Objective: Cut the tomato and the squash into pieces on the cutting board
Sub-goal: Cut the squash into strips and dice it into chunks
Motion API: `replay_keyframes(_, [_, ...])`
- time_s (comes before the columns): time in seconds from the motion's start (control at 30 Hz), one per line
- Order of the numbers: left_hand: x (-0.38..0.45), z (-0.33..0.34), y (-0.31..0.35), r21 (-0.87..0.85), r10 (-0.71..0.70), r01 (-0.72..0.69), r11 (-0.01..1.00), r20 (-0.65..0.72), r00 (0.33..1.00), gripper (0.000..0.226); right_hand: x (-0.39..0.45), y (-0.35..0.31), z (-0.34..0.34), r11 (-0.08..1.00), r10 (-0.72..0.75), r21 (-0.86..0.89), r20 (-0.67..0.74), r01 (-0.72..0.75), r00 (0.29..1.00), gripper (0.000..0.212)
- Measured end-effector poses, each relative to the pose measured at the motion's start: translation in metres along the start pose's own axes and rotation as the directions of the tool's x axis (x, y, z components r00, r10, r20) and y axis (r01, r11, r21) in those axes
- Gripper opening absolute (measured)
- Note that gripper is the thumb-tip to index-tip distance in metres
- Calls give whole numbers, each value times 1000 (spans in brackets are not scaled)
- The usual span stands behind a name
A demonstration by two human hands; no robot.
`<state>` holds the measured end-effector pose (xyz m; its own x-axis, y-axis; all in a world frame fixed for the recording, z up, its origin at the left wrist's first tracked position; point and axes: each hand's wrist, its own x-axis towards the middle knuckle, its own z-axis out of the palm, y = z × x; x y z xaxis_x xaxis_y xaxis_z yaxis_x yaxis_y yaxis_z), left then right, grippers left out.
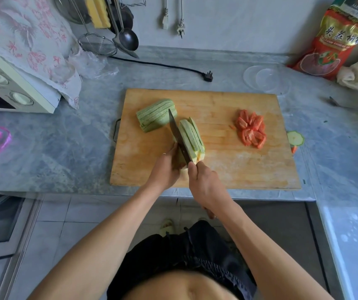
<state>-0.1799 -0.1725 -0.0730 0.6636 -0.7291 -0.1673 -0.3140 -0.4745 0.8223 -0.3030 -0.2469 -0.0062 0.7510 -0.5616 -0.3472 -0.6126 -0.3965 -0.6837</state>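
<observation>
The pale green squash half [192,137] runs near-to-far; the right hand [206,182] grips the dark-bladed knife [179,137] alongside it, left hand [167,167] steadying the near end.

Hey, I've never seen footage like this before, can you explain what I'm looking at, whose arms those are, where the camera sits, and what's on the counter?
There is no machine here. It is one picture from a wide-angle camera worn on a person's head, looking down at their own arms.

On the grey counter lies a wooden cutting board. The tomato pieces sit in a pile on its right side. A sliced squash half lies at the back left.

The right hand has its grip on a knife, the blade set into the second squash half. The left hand steadies that half from the left.

A squash round lies off the board, to its right.
</observation>
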Motion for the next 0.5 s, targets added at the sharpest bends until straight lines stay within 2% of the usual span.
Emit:
replay_keyframes(0.13, [-1,0,-1,-46,3,-3,999,1,1000,72,3,2,4,999,24,35,-7,-24,1000,35])
replay_keyframes(0.27, [2,3,-3,-20,-11,11,1000,22,1000,80,3,5,-1,998,31,46,10,-31,999,39])
replay_keyframes(0.43, [0,2,-5,-11,35,-35,999,27,999,81,-4,8,5,988,73,-138,65,-64,995,41])
replay_keyframes(0.5, [-1,3,-9,6,37,-37,999,22,999,81,-4,10,6,987,40,-156,53,-31,998,41])
